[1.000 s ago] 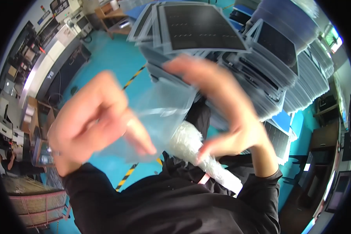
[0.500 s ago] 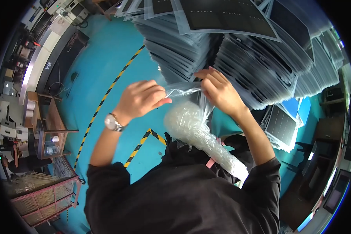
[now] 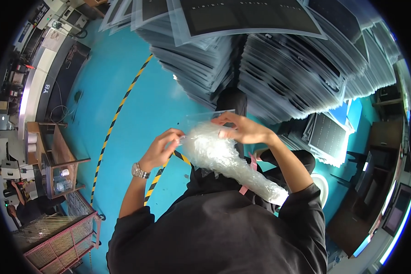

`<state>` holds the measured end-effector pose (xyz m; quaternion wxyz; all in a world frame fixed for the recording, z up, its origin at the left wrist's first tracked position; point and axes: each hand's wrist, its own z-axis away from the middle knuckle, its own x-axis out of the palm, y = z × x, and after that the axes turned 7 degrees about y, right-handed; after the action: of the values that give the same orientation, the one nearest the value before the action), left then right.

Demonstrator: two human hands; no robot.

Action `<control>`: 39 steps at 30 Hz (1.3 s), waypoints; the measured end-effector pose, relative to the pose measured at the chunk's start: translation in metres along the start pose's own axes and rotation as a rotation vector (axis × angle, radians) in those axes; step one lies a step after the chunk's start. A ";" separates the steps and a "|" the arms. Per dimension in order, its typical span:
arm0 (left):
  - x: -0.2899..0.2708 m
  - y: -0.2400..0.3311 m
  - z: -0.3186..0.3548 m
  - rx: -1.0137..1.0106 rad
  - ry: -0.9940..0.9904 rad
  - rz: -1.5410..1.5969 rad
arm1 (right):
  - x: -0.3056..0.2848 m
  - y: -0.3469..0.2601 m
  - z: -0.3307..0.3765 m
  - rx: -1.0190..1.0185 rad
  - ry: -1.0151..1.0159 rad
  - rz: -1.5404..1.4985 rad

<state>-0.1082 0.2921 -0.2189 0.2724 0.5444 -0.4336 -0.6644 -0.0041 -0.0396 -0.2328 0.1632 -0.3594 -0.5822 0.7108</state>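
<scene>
A bulky bundle of crumpled clear plastic film (image 3: 210, 148) lies over my lap, its rounded end between my hands. Its narrower tail runs down to the right. My left hand (image 3: 162, 147) is at the bundle's left side, fingertips pinched on the film's edge. On the upper right, my right hand (image 3: 244, 130) curls thumb and fingers around the film. A thin flat piece of clear film (image 3: 208, 117) sticks up beyond the bundle, by the right fingertips.
Tall stacks of dark sheets in clear sleeves (image 3: 287, 77) stand in front, with a smaller stack (image 3: 329, 141) to the right. Yellow-black tape (image 3: 118, 112) marks the blue floor. At left are a wooden shelf (image 3: 61, 155) and a pink wire cart (image 3: 61, 242). Someone in dark clothing (image 3: 36, 208) is far left.
Both hands have come down and nearer to me, onto the bundle. The film that was stretched between them is now lowered against it. My head view has shifted slightly.
</scene>
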 end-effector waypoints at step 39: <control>-0.001 0.256 -0.224 0.832 0.863 -1.131 | -0.024 0.018 0.092 0.170 0.504 -0.273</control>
<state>0.0793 0.1086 -0.0018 -0.1846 0.9444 -0.1620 -0.2188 -0.0490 -0.1255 -0.2358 0.4263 -0.4279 -0.5047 0.6168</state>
